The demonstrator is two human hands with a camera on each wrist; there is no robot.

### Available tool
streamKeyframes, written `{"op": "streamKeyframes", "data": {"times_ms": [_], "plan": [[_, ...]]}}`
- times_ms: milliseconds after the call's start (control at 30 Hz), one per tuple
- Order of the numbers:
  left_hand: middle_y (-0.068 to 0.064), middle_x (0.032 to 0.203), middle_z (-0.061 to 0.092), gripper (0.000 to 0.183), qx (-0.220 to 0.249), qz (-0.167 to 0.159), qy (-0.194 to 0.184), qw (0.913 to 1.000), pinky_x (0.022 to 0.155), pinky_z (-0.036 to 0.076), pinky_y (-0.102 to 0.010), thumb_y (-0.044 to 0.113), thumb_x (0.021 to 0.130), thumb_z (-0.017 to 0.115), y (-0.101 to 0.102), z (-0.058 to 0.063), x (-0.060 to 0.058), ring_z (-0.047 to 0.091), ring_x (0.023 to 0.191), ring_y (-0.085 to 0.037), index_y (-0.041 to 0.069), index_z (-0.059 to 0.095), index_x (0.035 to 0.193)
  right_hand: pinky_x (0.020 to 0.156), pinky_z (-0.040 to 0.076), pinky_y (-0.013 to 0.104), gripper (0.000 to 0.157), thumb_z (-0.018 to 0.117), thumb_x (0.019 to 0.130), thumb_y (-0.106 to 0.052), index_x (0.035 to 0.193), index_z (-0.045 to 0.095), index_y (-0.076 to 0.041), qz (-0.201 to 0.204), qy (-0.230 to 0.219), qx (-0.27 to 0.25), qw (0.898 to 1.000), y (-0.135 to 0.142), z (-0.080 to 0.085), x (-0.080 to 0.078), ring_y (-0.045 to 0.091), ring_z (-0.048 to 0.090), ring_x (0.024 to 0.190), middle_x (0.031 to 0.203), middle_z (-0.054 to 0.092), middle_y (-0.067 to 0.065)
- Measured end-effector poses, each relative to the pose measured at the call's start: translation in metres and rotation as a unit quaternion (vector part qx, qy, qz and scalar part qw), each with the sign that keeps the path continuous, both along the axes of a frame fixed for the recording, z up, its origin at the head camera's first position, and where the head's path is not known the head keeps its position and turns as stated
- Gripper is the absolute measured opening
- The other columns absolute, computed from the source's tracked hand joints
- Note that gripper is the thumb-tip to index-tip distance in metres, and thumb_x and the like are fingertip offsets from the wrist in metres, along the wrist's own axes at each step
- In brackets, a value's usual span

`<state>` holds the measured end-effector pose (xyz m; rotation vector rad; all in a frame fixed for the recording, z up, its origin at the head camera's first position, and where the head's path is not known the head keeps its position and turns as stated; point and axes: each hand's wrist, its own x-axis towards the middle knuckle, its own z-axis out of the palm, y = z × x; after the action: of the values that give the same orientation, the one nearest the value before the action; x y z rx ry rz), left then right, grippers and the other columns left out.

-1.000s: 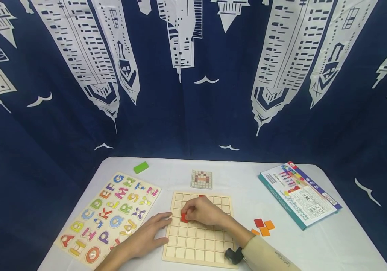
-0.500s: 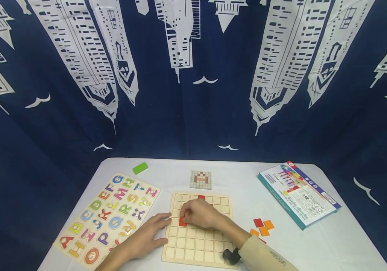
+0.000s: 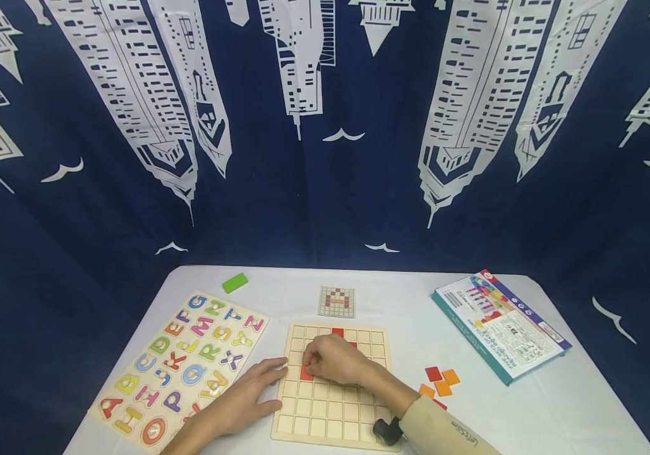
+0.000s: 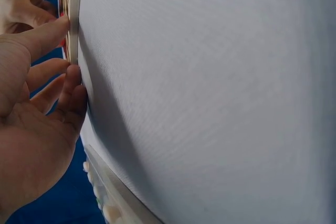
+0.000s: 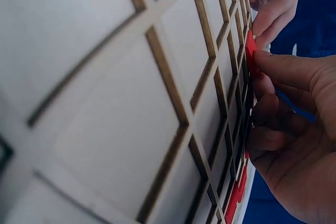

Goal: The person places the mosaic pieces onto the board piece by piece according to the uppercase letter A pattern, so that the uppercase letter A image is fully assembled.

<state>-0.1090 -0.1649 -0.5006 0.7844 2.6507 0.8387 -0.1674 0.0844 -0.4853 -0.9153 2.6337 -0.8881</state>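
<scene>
red tile (image 3: 306,374) seems light, stiff, best held by edges. right hand (image 3: 337,361) pinches it; left hand (image 3: 247,398) has fingers extended.

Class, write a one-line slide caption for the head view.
The right hand touches a red tile on a gridded board while the left hand rests at the board's edge.

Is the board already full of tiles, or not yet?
Not full: the board has red tiles on its far half, but visible near cells are bare; the right hand hides some.
</scene>
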Motion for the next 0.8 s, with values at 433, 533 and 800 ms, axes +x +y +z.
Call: {"op": "streamKeyframes", "data": {"times_ms": [433,533,800], "plan": [[0.001,0.161,0.033,0.064,0.002,-0.001,-0.004,1.0,0.112,0.043,-0.051,0.039,0.094,0.068,0.0005,0.0005,-0.0008,0.051,0.131,-0.021,0.009,0.05,0.147,0.06,0.049,0.015,0.007,0.075,0.089,-0.013,0.09,0.075,-0.019,0.001,0.001,-0.005,1.0,-0.0001,-0.0006,-0.0008,0.0,0.053,0.067,0.075,0.057,-0.015],[0.001,0.161,0.033,0.063,0.001,0.0,-0.003,1.0,0.112,0.042,-0.051,0.039,0.094,0.068,0.0008,0.0006,-0.0008,0.051,0.132,-0.021,0.009,0.05,0.147,0.059,0.049,0.015,0.006,0.075,0.089,-0.012,0.089,0.075,-0.018,0.002,0.0,-0.005,1.0,-0.0003,-0.0003,-0.0003,0.0,0.053,0.067,0.074,0.057,-0.015],[0.001,0.161,0.034,0.063,0.0,0.002,0.0,1.0,0.112,0.042,-0.051,0.038,0.094,0.068,0.0012,-0.0005,0.0001,0.05,0.133,-0.022,0.009,0.05,0.147,0.058,0.047,0.015,0.007,0.075,0.09,-0.012,0.089,0.074,-0.019,-0.004,-0.012,-0.004,1.0,-0.0006,-0.0002,0.0009,0.0,0.052,0.065,0.071,0.058,-0.014]]}}
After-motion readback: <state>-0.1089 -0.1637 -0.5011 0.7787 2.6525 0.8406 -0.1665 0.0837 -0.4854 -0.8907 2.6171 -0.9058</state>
